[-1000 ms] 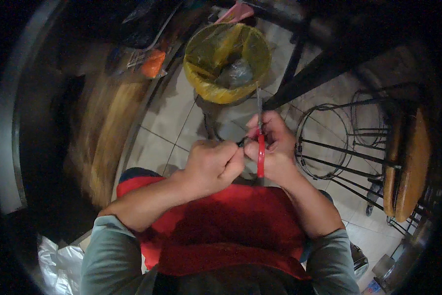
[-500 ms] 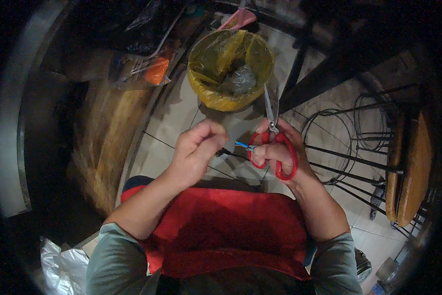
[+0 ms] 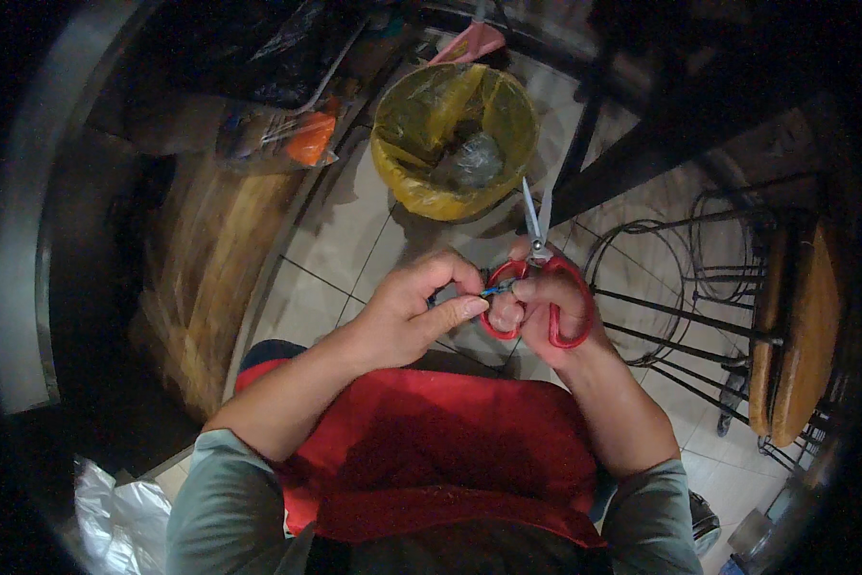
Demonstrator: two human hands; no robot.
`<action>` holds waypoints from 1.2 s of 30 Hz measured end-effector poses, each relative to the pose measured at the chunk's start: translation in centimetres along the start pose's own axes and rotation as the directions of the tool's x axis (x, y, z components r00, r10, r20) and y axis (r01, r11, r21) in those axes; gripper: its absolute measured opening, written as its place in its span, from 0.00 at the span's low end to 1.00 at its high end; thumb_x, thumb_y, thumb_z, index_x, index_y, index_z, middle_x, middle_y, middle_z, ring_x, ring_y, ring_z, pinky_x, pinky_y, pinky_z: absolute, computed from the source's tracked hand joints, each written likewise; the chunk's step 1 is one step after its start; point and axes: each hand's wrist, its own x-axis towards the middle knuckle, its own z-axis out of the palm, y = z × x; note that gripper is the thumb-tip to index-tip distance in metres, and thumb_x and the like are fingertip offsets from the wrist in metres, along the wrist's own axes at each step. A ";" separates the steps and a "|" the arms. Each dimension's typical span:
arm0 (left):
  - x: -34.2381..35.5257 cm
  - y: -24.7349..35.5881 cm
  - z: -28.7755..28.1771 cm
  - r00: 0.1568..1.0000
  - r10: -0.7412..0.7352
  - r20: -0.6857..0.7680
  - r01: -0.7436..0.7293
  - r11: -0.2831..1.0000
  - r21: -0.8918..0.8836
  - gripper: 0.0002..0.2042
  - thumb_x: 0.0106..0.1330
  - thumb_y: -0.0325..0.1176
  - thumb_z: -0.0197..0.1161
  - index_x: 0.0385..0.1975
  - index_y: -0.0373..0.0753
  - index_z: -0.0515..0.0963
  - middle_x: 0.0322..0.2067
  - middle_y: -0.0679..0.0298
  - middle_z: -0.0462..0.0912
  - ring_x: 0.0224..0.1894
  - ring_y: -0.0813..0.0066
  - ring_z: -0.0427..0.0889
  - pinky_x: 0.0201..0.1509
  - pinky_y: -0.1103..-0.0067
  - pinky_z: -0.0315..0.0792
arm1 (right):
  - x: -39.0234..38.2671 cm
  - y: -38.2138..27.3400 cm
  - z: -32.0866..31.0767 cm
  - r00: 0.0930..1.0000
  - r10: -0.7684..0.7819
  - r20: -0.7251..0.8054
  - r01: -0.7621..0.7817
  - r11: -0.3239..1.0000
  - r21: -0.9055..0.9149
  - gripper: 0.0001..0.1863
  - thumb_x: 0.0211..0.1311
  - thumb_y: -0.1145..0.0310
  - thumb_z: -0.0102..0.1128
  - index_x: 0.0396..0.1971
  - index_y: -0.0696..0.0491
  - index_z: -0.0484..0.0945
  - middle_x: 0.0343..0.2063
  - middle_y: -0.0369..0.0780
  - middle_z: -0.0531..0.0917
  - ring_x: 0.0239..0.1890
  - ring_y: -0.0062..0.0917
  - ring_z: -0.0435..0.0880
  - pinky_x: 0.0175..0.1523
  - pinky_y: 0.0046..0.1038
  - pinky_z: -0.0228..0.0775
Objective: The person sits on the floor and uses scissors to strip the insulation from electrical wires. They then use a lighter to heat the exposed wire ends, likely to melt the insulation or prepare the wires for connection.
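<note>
Left hand [image 3: 421,302]: grip pinching a thin blue strand [image 3: 491,290] between both hands.
Right hand [image 3: 557,299]: grip wrapped around red-handled metal scissors [image 3: 538,251], blades parted.
Tiled floor [image 3: 318,251]: round yellow-lined bin [image 3: 440,204] beyond the blades.

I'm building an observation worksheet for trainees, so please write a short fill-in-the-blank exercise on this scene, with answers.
1. The scissors in the right hand have handles coloured ____.
2. Between the left hand and the right hand shows a thin strand coloured ____.
3. The lining of the round bin is coloured ____.
4. The brown seat with black metal legs is near the picture's ____ edge.

Missing words: red; blue; yellow; right.
</note>
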 end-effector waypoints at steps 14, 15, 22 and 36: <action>-0.4 0.8 1.0 0.978 -0.146 -0.149 0.097 0.949 -0.299 0.07 0.69 0.32 0.55 0.39 0.36 0.70 0.32 0.68 0.75 0.33 0.81 0.74 0.37 0.80 0.71 | 0.0 -0.1 0.7 0.996 -0.082 -0.043 0.072 0.976 -0.206 0.17 0.54 0.74 0.63 0.43 0.55 0.70 0.25 0.42 0.79 0.26 0.30 0.80 0.32 0.28 0.72; -0.3 0.2 1.3 0.977 -0.086 -0.193 0.034 0.965 -0.260 0.06 0.68 0.31 0.56 0.38 0.35 0.71 0.31 0.67 0.74 0.32 0.80 0.74 0.37 0.78 0.72 | 0.0 -0.1 0.7 0.997 -0.079 -0.011 0.076 0.977 -0.202 0.18 0.53 0.75 0.63 0.44 0.55 0.69 0.25 0.43 0.79 0.27 0.30 0.80 0.32 0.28 0.73; -0.1 1.8 0.8 0.935 0.318 -0.160 -0.170 0.793 0.585 0.05 0.62 0.27 0.61 0.34 0.34 0.77 0.29 0.57 0.77 0.32 0.60 0.76 0.36 0.70 0.70 | -0.8 0.5 1.9 0.979 -0.179 -0.098 0.141 0.940 -0.311 0.19 0.51 0.80 0.62 0.44 0.56 0.69 0.28 0.42 0.79 0.29 0.29 0.81 0.35 0.28 0.74; -0.9 2.7 1.5 0.948 -0.129 -0.293 0.048 0.962 -0.268 0.03 0.65 0.23 0.59 0.35 0.31 0.77 0.31 0.61 0.82 0.34 0.77 0.81 0.38 0.81 0.76 | -1.2 1.3 2.7 0.947 -0.313 -0.068 0.228 0.807 -0.545 0.16 0.52 0.77 0.63 0.41 0.55 0.71 0.28 0.36 0.79 0.31 0.19 0.79 0.37 0.23 0.73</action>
